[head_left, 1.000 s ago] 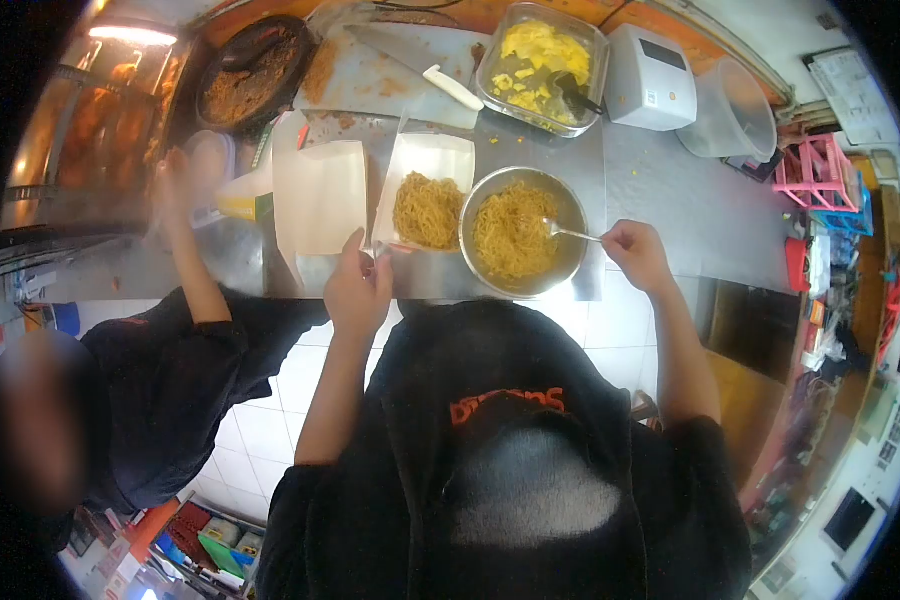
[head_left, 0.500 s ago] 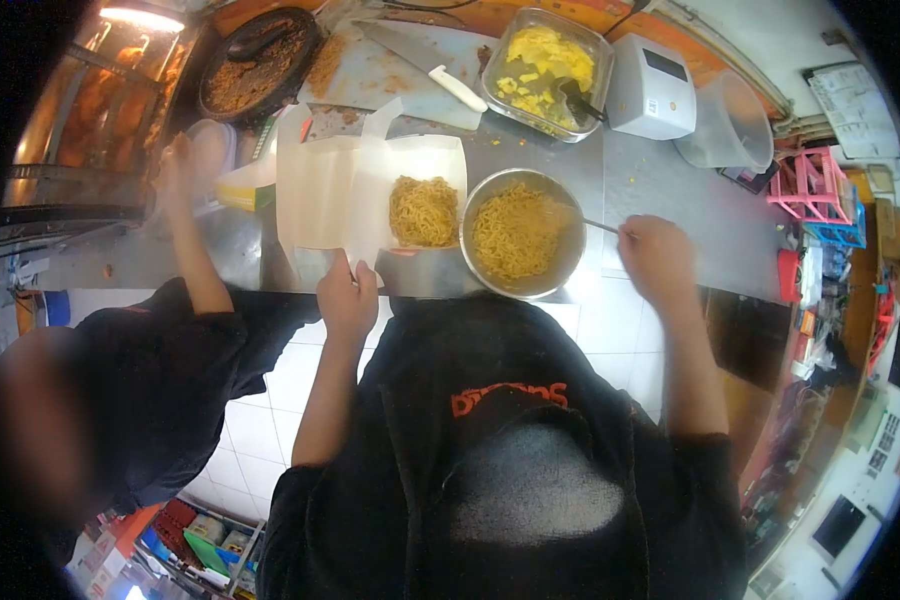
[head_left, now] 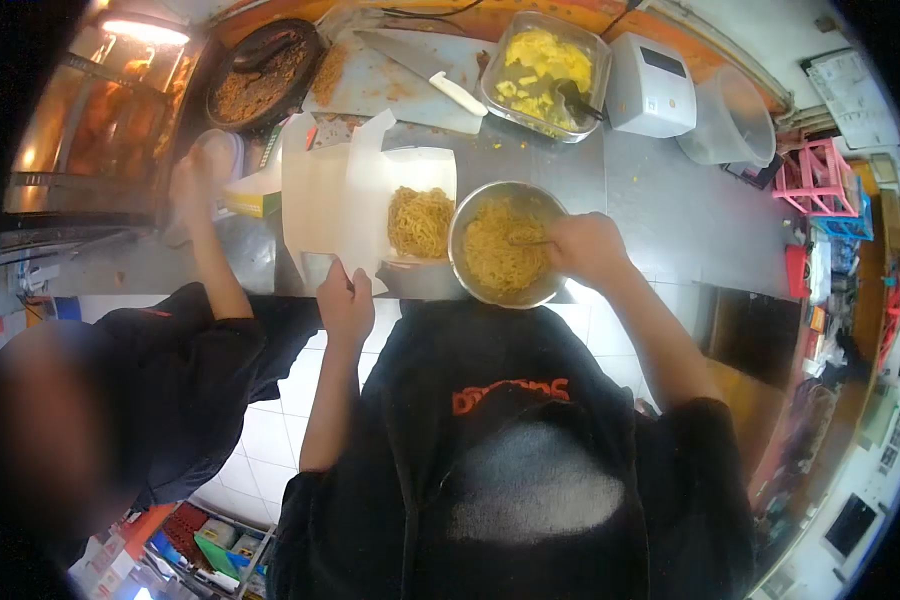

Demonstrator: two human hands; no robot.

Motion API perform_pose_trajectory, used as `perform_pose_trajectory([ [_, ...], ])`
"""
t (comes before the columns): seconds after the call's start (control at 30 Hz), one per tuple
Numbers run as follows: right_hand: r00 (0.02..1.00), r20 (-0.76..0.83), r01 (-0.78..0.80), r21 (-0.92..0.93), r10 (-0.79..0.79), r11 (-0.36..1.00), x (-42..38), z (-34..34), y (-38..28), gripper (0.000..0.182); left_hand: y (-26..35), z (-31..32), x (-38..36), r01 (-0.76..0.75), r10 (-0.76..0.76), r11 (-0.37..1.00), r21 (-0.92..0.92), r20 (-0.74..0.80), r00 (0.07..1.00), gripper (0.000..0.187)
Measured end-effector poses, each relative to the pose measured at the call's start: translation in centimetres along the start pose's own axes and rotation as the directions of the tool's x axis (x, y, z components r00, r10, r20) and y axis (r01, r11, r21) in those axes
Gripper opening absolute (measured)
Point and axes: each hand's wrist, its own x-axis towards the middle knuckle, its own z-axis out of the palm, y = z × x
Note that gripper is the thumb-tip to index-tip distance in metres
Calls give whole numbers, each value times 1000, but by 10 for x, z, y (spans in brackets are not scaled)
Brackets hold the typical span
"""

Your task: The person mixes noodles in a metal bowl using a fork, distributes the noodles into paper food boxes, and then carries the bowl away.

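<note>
My right hand point(head_left: 592, 248) is closed around the thin metal handle of a utensil point(head_left: 528, 241), whose head is buried in noodles point(head_left: 500, 265). These noodles fill a round steel bowl point(head_left: 457, 270) at the counter's front edge. To the left of the bowl lies an unfolded paper takeaway box point(head_left: 315, 205), with a portion of noodles point(head_left: 420, 222) in its right section. My left hand point(head_left: 346, 300) is closed at the box's front edge, seemingly pinching it; the fingertips are partly hidden.
Behind the box, a knife point(head_left: 455, 93) rests on a cutting board point(head_left: 355, 85). A glass container of yellow food point(head_left: 545, 75), a white device point(head_left: 650, 85) and a clear tub point(head_left: 725, 120) stand at the back. A co-worker's arm point(head_left: 210, 235) reaches over the counter at left.
My right hand has moved left to the bowl's right rim, taking the utensil deeper over the noodles. The bowl sits slightly further left and nearer me. My left hand stays at the box.
</note>
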Motion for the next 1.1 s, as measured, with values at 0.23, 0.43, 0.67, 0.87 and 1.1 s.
perform_pose_trajectory([
  [0.23, 973, 148, -231, 617, 178, 752, -20, 9, 33, 8, -5, 1, -3, 17, -23, 993, -114, -50, 998, 22],
  [0.43, 950, 145, -223, 935, 278, 274, -49, 41, 46, 6, -10, 5, -4, 24, -32, 988, -152, -52, 998, 21],
  [0.67, 945, -78, -7, 966, 317, 259, -70, -2, 52, 8, -7, 1, -3, 21, -27, 990, -141, -46, 999, 22],
  [0.87, 917, -190, 77, 947, 352, 312, -80, -44, 56, 9, -2, 1, -3, 43, -51, 986, -161, -49, 997, 23],
  [1.1, 865, -366, 190, 872, 343, 451, -82, -93, 53, 9, -10, 5, -3, 22, -37, 952, -305, -44, 998, 22],
])
